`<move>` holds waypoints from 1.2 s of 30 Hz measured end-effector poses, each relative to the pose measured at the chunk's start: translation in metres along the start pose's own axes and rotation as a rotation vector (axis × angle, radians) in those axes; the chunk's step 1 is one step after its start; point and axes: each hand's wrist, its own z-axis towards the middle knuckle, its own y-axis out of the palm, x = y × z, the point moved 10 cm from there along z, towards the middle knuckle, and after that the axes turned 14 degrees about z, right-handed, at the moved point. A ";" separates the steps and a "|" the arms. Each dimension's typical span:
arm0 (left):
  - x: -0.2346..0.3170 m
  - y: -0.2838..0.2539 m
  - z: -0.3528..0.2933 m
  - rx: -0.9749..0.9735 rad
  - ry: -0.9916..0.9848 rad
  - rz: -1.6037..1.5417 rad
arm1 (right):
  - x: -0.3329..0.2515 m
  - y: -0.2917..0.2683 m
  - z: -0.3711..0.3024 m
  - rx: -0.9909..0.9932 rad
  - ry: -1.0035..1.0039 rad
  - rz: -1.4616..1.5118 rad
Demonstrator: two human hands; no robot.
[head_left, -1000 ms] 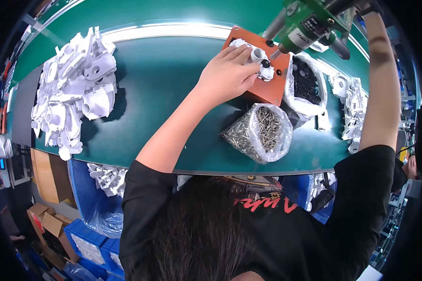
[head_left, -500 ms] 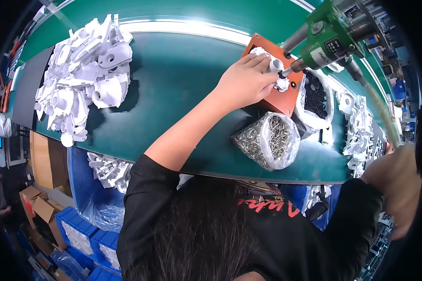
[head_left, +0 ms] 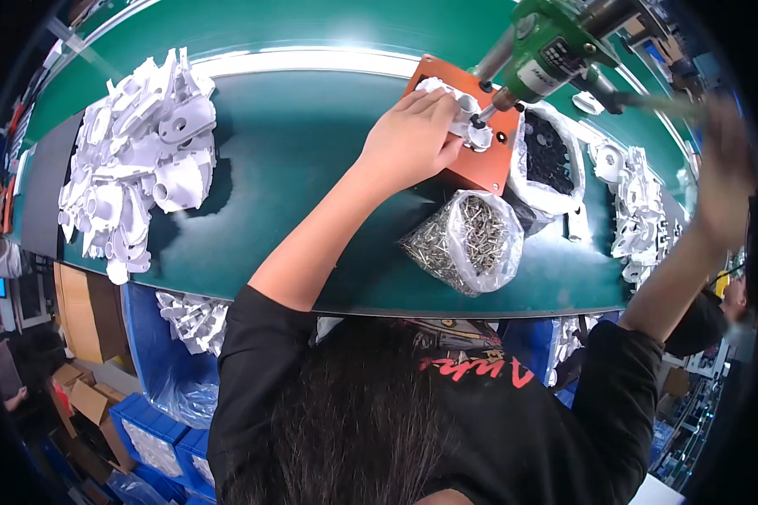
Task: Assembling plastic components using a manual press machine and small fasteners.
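On the orange fixture plate (head_left: 499, 160) lies a white plastic part (head_left: 477, 135) with round collars. My left hand (head_left: 413, 139) is closed over its left side, fingers across the top and thumb on the near side, hiding much of it. The rod of a green hand press (head_left: 541, 59) points down at the part, its dark tip at one of the collars; whether it touches, I cannot tell. At the far right my right hand (head_left: 724, 177), smeared by motion, is at the end of the press lever (head_left: 661, 103) and appears wrapped round it.
A clear bag of small metal pins (head_left: 484, 236) lies nearest the plate. Behind it stands a bag of black parts (head_left: 552, 156). White plastic parts form a tall heap (head_left: 143, 160) on the left and rows (head_left: 636, 210) on the right of the green table (head_left: 312, 109). Blue bins (head_left: 147, 425) stand below.
My right hand has swung up and away with the lever, from low at the right to near head height of the press. My left hand stays on the part; the whole view has shifted slightly.
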 end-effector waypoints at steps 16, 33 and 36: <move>-0.052 0.029 0.022 -0.655 -0.270 -0.322 | 0.203 0.015 -0.057 0.663 0.606 -0.830; -0.126 -0.008 -0.022 -0.189 -0.721 -0.434 | 0.254 -0.037 -0.088 0.597 0.755 -1.638; -0.141 -0.055 -0.052 -0.289 -0.709 -0.077 | 0.246 -0.029 -0.082 0.615 0.613 -1.671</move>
